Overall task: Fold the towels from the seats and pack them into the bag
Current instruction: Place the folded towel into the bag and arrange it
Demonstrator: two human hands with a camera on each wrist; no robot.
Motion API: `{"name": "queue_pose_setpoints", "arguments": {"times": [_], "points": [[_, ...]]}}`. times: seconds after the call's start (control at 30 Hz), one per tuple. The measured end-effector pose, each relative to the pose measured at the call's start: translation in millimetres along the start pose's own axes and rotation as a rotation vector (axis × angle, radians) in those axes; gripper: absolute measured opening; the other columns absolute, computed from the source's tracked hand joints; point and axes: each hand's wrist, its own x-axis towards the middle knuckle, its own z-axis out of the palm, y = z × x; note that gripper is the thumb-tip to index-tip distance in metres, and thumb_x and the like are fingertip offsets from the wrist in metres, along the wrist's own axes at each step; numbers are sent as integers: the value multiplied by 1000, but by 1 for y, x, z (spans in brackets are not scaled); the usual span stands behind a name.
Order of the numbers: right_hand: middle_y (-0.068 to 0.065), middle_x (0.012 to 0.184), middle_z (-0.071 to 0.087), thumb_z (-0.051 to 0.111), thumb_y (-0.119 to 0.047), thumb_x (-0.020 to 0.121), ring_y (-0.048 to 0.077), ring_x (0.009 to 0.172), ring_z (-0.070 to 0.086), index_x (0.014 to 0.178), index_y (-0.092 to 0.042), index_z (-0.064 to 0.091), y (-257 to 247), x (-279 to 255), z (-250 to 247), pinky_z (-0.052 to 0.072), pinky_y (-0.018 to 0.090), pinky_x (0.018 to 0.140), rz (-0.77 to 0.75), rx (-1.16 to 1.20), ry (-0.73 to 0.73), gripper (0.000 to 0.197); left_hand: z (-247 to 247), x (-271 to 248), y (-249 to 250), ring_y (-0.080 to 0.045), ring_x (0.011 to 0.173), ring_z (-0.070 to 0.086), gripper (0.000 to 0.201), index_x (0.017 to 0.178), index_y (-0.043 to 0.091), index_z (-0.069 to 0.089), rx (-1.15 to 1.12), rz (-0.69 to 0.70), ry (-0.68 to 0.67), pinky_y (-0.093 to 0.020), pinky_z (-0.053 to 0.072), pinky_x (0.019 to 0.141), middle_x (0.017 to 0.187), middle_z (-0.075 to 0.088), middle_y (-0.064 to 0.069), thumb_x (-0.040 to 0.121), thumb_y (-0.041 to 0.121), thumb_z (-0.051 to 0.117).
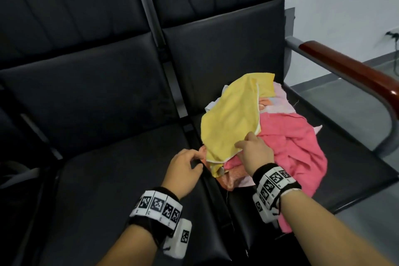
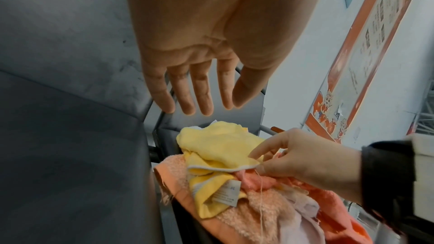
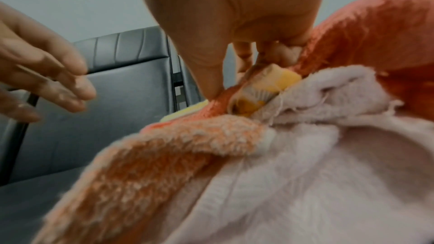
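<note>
Two black padded seats stand side by side, and the heap of towels lies wholly on the right seat (image 1: 216, 65), crowded toward its front half and its left edge, next to the gap that divides it from the left seat (image 1: 90, 101). Behind the heap the right seat's cushion is bare up to the backrest, and a strip of cushion shows between the heap and the wooden armrest (image 1: 354, 71). Four towels can be told apart in the heap, though folds may hide more: one yellow towel (image 1: 228, 121) on top, one pink towel (image 1: 295, 149) to the heap's right, one fuzzy orange towel (image 2: 178, 172) underneath at the front left, and one pale lilac towel (image 3: 317, 173) low in the heap. The yellow towel's long axis runs from the heap's near left corner back toward the armrest side, with its far end folded over; a white label shows on a crumpled yellow fold at the near end. The right hand (image 1: 255, 151) pinches the yellow towel's near white-trimmed edge between thumb and forefinger. The left hand (image 1: 183, 170) hovers over the seat gap just left of the heap, fingers spread and fairly straight, holding nothing. The left seat lies bare.
</note>
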Motion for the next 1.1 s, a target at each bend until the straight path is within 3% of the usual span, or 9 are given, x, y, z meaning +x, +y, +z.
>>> {"name": "queue_pose_setpoints", "arguments": {"times": [0.23,0.37,0.5,0.57,0.7,0.77,0.9,1.0,1.1], "points": [[1,97,50,49,-24,101,24,85,56,99,-14,69,-16,-7,-17,50,39,64,-35,105,104,22,-15,-20,-6,-4,109,55,21,109,27,67,6,18,14,-5,37,86,112,59,10,92,16,64],[-2,96,52,54,-18,98,19,89,53,88,-13,64,-58,-27,-53,47,38,75,-224,335,177,15,-31,-38,0,-5,111,56,26,116,25,65,-76,35,78,-22,45,97,115,61,8,91,16,68],[-4,88,59,58,-10,94,15,87,56,84,-19,58,-113,-60,-87,46,35,84,-366,591,74,14,-49,-62,5,0,112,54,46,128,30,58,-212,81,155,-20,45,94,118,57,10,86,20,74],[-5,85,61,58,-8,94,13,85,58,83,-21,58,-136,-77,-98,48,34,81,-420,659,35,17,-61,-75,8,4,110,54,47,126,33,58,-259,126,176,-14,44,89,117,58,13,84,20,76],[-10,85,62,56,-10,95,8,83,58,85,-28,56,-178,-106,-109,48,27,75,-531,687,-38,20,-87,-108,1,-3,100,63,24,106,26,66,-319,215,230,-24,52,87,103,67,9,87,13,71],[-9,85,63,55,-13,96,5,81,59,85,-30,55,-198,-118,-109,47,19,71,-570,710,-73,20,-100,-127,-10,-4,91,64,17,97,26,66,-336,217,269,-20,51,78,93,67,10,89,11,67],[-13,82,62,53,-16,98,0,78,58,86,-32,55,-237,-140,-103,44,12,69,-608,764,-103,21,-126,-166,-31,-7,81,64,10,93,29,63,-380,187,286,-19,52,67,86,66,11,84,28,67],[-19,78,61,56,-15,97,-1,73,58,86,-31,58,-264,-152,-96,43,14,66,-637,801,-124,20,-144,-193,-44,-4,76,63,23,90,32,61,-377,177,299,-21,53,64,85,67,12,74,46,72],[-20,78,63,59,-17,96,1,68,61,88,-32,62,-288,-163,-90,45,13,61,-671,806,-126,18,-156,-212,-58,-1,69,60,19,86,26,59,-357,163,336,-18,49,58,79,64,11,81,38,73]]}}
